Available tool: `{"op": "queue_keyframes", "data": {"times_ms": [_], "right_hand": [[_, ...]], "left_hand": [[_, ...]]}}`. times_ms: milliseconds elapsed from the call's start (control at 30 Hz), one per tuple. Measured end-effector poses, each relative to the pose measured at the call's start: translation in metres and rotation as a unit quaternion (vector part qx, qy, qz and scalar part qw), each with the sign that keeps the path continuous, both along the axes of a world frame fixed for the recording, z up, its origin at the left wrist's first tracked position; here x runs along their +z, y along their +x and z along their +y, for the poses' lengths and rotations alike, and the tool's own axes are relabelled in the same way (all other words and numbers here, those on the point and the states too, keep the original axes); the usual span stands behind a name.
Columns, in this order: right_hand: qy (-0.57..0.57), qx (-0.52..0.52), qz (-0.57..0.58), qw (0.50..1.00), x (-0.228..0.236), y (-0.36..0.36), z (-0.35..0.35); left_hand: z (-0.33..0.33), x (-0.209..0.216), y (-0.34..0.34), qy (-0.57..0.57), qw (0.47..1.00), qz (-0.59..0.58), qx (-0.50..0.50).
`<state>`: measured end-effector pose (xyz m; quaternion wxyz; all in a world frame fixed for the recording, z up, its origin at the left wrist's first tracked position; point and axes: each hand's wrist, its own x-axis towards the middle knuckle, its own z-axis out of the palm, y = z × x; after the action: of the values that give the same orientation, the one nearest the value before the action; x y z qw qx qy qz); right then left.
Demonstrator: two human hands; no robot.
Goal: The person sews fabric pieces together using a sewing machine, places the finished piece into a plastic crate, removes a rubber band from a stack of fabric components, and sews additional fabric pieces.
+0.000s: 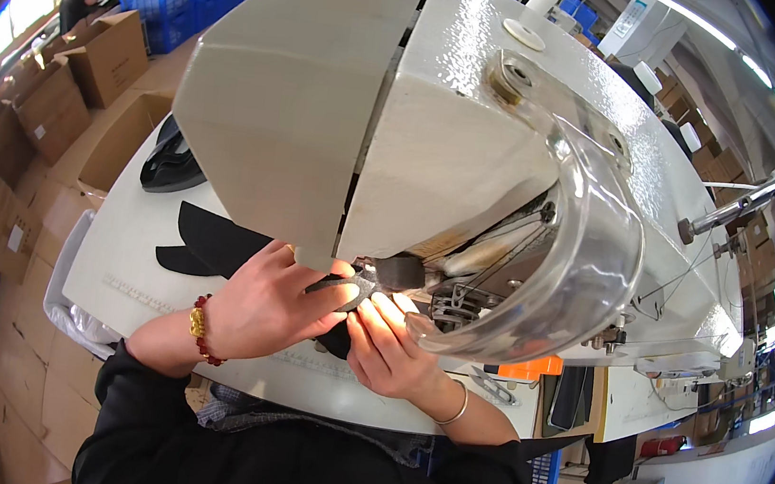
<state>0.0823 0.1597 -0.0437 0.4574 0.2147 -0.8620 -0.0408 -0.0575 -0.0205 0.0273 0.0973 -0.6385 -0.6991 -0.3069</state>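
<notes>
A large white sewing machine (pixel 475 147) fills the middle of the view, a clear plastic guard (pixel 596 256) curving over its needle area. My left hand (pixel 271 300), with a beaded bracelet on the wrist, pinches a small dark grey fabric piece (pixel 363 289) beside the needle area. From the right, my right hand (pixel 390 349) grips the same piece, its fingertips close to the lit sewing spot. The needle itself is hidden. Black cut fabric pieces (pixel 216 240) lie just left of my left hand, partly behind it. More black material shows beneath my fingers.
The white machine table (pixel 133 256) carries a stack of black curved parts (pixel 172 160) at its far left. Scissors (pixel 491 385) and an orange item (pixel 531 366) lie to the right. Cardboard boxes (pixel 103 57) and blue crates (pixel 161 6) stand on the floor at left.
</notes>
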Motion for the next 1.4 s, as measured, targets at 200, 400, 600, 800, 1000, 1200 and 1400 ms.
{"op": "queue_keyframes", "data": {"times_ms": [200, 400, 600, 800, 1000, 1200, 1400], "right_hand": [[-0.016, 0.037, 0.009, 0.999, -0.003, -0.003, 0.003], [0.022, 0.038, 0.000, 0.999, -0.003, -0.002, 0.009], [0.033, 0.040, -0.005, 0.999, -0.006, -0.003, 0.012], [-0.004, 0.066, -0.025, 0.998, -0.003, -0.003, 0.013], [-0.018, 0.080, -0.057, 0.995, 0.002, -0.001, 0.013], [0.052, -0.044, -0.106, 0.992, 0.010, 0.017, 0.026], [-0.075, -0.097, -0.165, 0.979, 0.020, 0.023, 0.056]], "left_hand": [[-0.006, -0.010, -0.003, 0.009, 0.999, 0.042, -0.003], [-0.003, -0.014, -0.004, 0.005, 1.000, -0.014, -0.016], [-0.002, -0.013, -0.005, -0.001, 1.000, 0.029, -0.012], [-0.003, -0.014, -0.006, -0.009, 1.000, 0.001, -0.018], [-0.001, -0.020, -0.006, 0.020, 1.000, -0.010, -0.011], [-0.004, -0.008, -0.003, 0.036, 0.999, 0.038, 0.001], [-0.003, 0.004, 0.000, 0.055, 0.995, 0.079, 0.023]]}}
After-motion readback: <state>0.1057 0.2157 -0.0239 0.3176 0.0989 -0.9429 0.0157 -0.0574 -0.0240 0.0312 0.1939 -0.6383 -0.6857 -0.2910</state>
